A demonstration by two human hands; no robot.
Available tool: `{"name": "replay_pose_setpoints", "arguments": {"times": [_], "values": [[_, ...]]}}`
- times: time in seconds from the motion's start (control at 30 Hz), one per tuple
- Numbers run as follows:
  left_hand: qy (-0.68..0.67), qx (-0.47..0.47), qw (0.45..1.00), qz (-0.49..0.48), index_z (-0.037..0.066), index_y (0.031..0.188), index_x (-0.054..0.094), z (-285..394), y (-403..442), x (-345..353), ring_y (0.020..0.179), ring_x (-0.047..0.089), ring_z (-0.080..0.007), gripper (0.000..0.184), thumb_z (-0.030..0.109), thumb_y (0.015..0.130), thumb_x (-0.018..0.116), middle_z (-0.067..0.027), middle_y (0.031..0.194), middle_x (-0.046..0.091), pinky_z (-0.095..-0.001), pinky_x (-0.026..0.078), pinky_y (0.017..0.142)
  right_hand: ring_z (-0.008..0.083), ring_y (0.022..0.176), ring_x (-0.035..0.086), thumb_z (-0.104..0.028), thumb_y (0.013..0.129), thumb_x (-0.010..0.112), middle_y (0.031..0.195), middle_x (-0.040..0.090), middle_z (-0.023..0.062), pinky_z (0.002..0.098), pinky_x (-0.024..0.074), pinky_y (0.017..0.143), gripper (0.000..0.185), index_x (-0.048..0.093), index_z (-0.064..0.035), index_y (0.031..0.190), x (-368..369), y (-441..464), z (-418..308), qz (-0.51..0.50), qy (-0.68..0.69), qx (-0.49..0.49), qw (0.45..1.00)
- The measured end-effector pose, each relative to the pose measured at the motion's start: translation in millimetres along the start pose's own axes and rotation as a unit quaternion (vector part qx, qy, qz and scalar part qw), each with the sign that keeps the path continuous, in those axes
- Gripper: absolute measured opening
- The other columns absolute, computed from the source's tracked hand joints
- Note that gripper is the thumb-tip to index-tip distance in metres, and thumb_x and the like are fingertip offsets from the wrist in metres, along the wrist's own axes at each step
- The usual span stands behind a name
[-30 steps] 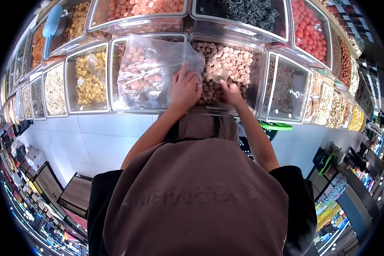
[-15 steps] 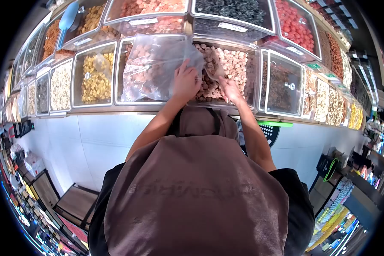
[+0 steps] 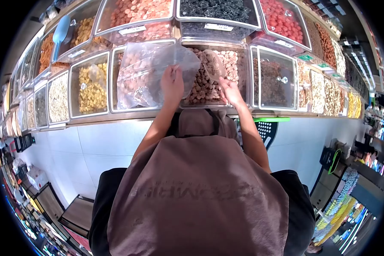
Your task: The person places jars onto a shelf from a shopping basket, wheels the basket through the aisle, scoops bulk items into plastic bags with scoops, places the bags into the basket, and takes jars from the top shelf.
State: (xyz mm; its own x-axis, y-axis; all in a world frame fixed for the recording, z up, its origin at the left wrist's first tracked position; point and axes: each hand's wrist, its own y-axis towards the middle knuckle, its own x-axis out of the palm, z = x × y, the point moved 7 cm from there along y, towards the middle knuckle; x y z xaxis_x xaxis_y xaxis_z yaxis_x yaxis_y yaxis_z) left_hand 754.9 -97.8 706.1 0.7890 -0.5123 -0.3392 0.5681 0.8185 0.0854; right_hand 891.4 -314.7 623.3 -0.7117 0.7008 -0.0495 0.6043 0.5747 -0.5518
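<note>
My left hand (image 3: 173, 84) is closed, pinching the edge of a large clear plastic bag (image 3: 136, 81). The bag lies spread over a bin on the left, with pinkish pieces showing through it. In my right hand (image 3: 230, 91) is the handle of a clear scoop (image 3: 214, 66). The scoop's bowl is tilted among small pinkish-brown dried pieces, whose exact kind I cannot make out, in the open bin (image 3: 247, 72) before me. The bag's right side reaches over this bin's left part, close to the scoop.
A lidded bin of dark pieces (image 3: 276, 79) adjoins on the right, and a bin of yellow pieces (image 3: 92, 87) stands at left. Behind are raised bins of orange (image 3: 143, 10), black (image 3: 215, 9) and red pieces (image 3: 281, 19). A blue scoop (image 3: 61, 32) rests at upper left.
My left hand has shifted left and slightly down, from lying on the bag to pinching its edge. The scoop's bowl has turned and shows more fully. The whole view has shifted slightly.
</note>
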Motion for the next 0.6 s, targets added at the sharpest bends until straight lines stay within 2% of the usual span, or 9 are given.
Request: {"name": "replay_pose_setpoints", "arguments": {"times": [0.03,0.07,0.1,0.17,0.37,0.43,0.47,0.53,0.6], "values": [[0.013,-0.002,1.0,-0.018,-0.002,0.099,0.064,3,3,1,0.081,0.066,-0.0325,0.021,0.018,0.096,0.058,-0.0182,0.084,0.067,-0.0379,0.049,0.074,0.0117,0.035,0.04,-0.046,0.103,0.051,0.051,0.048,0.0025,0.0287,0.0332,0.035,0.049,0.05,-0.0078,0.071,0,-2,-3,0.002,0.01,0.01,1.0],[0.012,-0.005,1.0,-0.012,-0.002,0.099,0.064,7,2,-1,0.081,0.066,-0.0325,0.021,0.018,0.096,0.058,-0.0182,0.084,0.067,-0.0379,0.049,0.074,0.0117,0.034,0.04,-0.046,0.103,0.051,0.051,0.048,0.0022,0.0285,0.0327,0.034,0.049,0.049,-0.0078,0.072,-1,-6,-3,0.005,0.02,0.022,1.0],[-0.002,0.02,1.0,0.0,-0.001,0.099,0.065,16,0,-4,0.079,0.065,-0.0308,0.021,0.018,0.096,0.058,-0.0175,0.083,0.066,-0.0375,0.049,0.073,0.0119,0.033,0.04,-0.044,0.104,0.048,0.05,0.047,0.0022,0.0272,0.0308,0.032,0.046,0.052,-0.0055,0.08,1,-9,-3,-0.001,0.022,0.026,0.999],[-0.015,0.045,0.999,0.016,-0.001,0.099,0.065,27,-3,-7,0.077,0.064,-0.029,0.021,0.019,0.096,0.058,-0.0169,0.082,0.066,-0.0371,0.048,0.071,0.012,0.033,0.04,-0.045,0.104,0.048,0.051,0.048,0.0024,0.0273,0.0308,0.032,0.046,0.052,-0.0058,0.079,7,-17,0,-0.016,0.019,0.026,0.999],[-0.104,-0.031,0.993,0.041,0.0,0.092,0.062,-13,4,-2,0.066,0.056,-0.0216,0.022,0.021,0.097,0.057,-0.013,0.073,0.061,-0.0347,0.044,0.064,0.0114,0.032,0.038,-0.041,0.105,0.047,0.051,0.046,0.0027,0.0275,0.0301,0.029,0.044,0.049,-0.007,0.078,10,-39,-3,-0.03,0.068,0.048,0.996],[-0.233,-0.099,0.966,0.049,-0.001,0.091,0.06,-12,7,-3,0.065,0.054,-0.0188,0.022,0.02,0.097,0.057,-0.012,0.069,0.057,-0.0346,0.044,0.063,0.0111,0.032,0.038,-0.041,0.105,0.047,0.051,0.047,0.0027,0.0275,0.0304,0.03,0.044,0.049,-0.0069,0.078,7,-47,-2,-0.031,0.065,0.045,0.996],[-0.232,-0.099,0.966,0.049,-0.001,0.091,0.06,-1,8,-9,0.065,0.054,-0.0188,0.022,0.02,0.097,0.057,-0.012,0.069,0.057,-0.0346,0.044,0.063,0.0108,0.032,0.038,-0.041,0.105,0.047,0.051,0.047,0.0027,0.0275,0.0306,0.03,0.044,0.049,-0.0068,0.078,6,-51,-3,-0.036,0.06,0.039,0.997],[0.024,-0.038,0.999,-0.028,-0.001,0.093,0.06,30,9,-19,0.065,0.053,-0.0172,0.021,0.019,0.097,0.057,-0.0117,0.071,0.058,-0.033,0.044,0.063,0.0105,0.033,0.039,-0.041,0.105,0.047,0.051,0.047,0.0027,0.0269,0.0307,0.031,0.044,0.05,-0.0068,0.078,6,-63,-2,-0.048,0.046,0.03,0.997],[0.007,-0.036,0.999,-0.039,-0.002,0.094,0.06,37,8,-16,0.067,0.055,-0.0208,0.02,0.018,0.096,0.058,-0.0131,0.076,0.06,-0.0341,0.045,0.064,0.0103,0.033,0.04,-0.041,0.106,0.046,0.05,0.048,0.0026,0.0263,0.0308,0.032,0.044,0.051,-0.0069,0.079,6,-73,1,-0.057,0.031,0.019,0.998]]}}
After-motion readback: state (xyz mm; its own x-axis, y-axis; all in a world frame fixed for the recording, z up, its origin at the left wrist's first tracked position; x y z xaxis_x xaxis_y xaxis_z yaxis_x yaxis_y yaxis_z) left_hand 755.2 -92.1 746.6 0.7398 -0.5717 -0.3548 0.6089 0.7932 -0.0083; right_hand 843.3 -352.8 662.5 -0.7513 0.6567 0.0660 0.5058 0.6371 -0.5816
